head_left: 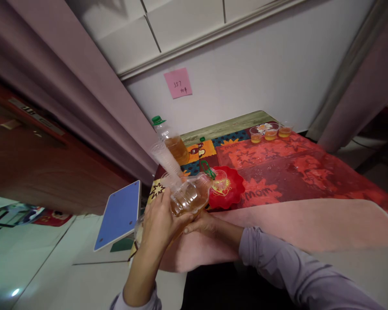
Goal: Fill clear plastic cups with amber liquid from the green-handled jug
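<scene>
A large clear plastic bottle (191, 196) with amber liquid lies tilted in my hands, its neck pointing right over a red scalloped plate (234, 189). My left hand (160, 221) is wrapped round the bottle from the left. From below, my right hand (202, 224) grips it too, its fingers partly hidden. A green ring handle (207, 169) stands off the bottle's neck. In the plate, at the bottle's mouth, sits a small clear plastic cup (220, 177). Whether liquid is flowing cannot be made out.
Behind the bottle stand a stack of clear cups (164, 157) and a second amber-filled bottle (176, 146) with a green cap. A loose green cap (202, 139) lies nearby. Several filled cups (270, 134) stand at the table's far right. A blue stool (119, 215) is at left.
</scene>
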`<state>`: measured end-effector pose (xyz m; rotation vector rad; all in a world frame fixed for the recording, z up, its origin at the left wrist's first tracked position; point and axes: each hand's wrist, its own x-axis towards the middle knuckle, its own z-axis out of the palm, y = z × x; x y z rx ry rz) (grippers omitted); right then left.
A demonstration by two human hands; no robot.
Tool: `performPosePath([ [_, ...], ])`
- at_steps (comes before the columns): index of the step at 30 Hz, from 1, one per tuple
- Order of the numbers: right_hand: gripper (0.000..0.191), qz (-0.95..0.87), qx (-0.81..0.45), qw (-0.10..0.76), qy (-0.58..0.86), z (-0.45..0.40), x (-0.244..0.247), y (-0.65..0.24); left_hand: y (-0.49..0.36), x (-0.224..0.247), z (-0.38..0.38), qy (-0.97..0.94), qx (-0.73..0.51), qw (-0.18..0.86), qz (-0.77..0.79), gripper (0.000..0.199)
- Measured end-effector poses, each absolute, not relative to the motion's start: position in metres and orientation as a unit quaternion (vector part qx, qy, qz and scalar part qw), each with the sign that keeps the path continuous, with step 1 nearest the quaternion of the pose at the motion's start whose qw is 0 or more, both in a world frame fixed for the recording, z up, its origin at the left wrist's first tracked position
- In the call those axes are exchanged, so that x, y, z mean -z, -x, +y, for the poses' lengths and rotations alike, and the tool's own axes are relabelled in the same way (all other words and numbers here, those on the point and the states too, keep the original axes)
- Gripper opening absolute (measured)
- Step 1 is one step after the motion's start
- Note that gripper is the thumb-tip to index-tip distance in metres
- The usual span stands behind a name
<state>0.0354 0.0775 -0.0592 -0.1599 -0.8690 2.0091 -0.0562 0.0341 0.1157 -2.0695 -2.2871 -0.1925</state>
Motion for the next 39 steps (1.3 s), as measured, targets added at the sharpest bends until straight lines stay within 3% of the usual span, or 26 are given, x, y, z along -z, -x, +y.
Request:
performPosePath([
  [10,0.092,-0.347,-0.836,0.421,0.054,0.078,0.053,-0.040,0.052,-0.120,0.035,0.663,0.062,0.012,-0.746,0.085],
  [18,0.079,-0.351,-0.840,0.410,0.047,0.076,0.053,-0.041,0.050,-0.123,0.036,0.662,0.053,0.007,-0.747,0.084],
  [27,0.080,-0.349,-0.839,0.415,0.038,0.077,0.052,-0.041,0.049,-0.125,0.037,0.662,0.054,-0.005,-0.747,0.090],
  [35,0.096,-0.341,-0.840,0.418,0.051,0.076,0.045,-0.044,0.049,-0.123,0.037,0.665,0.059,0.009,-0.744,0.087],
  [39,0.092,-0.345,-0.838,0.421,0.052,0.076,0.042,-0.044,0.047,-0.127,0.037,0.661,0.050,-0.001,-0.749,0.087],
])
